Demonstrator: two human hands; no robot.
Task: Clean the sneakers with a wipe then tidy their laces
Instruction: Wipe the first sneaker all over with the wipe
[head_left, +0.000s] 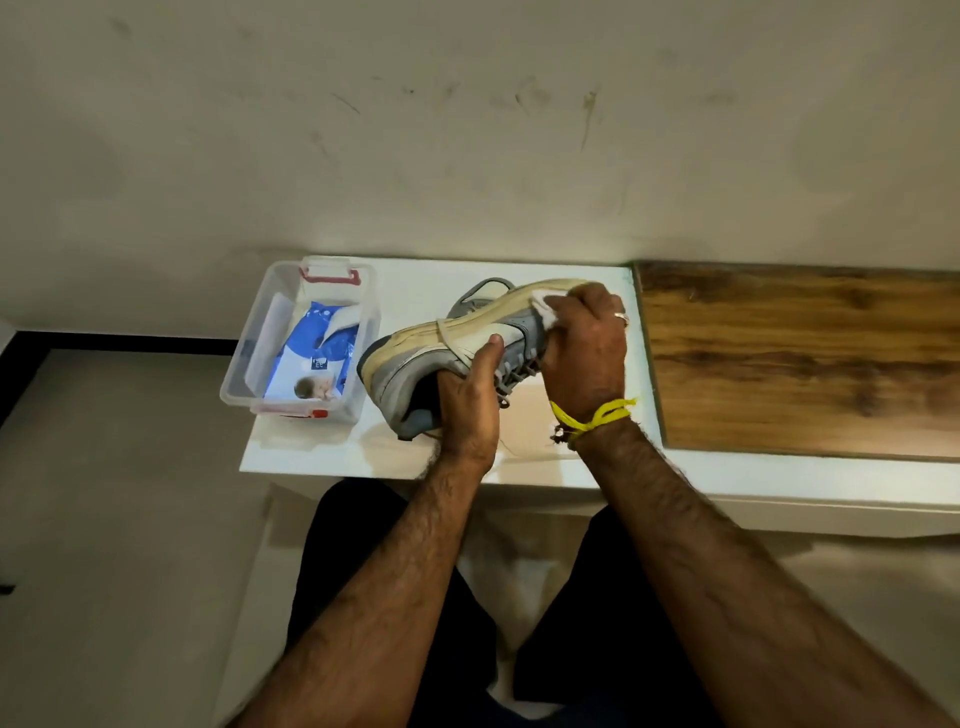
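Observation:
A grey sneaker (415, 358) with a cream sole is held tilted on its side above the white table (415, 291), sole edge up. My left hand (470, 402) grips it at the opening, thumb on the side panel. My right hand (584, 348) holds a white wipe (543, 306) against the sneaker's toe end, near the sole. Grey laces (511, 376) hang between my hands. A second sneaker (480, 293) shows partly behind the first.
A clear plastic box (249, 358) with red latches stands at the table's left end, holding a blue and white wipes packet (317, 353). A wooden board (805, 358) covers the table to the right. A wall rises directly behind.

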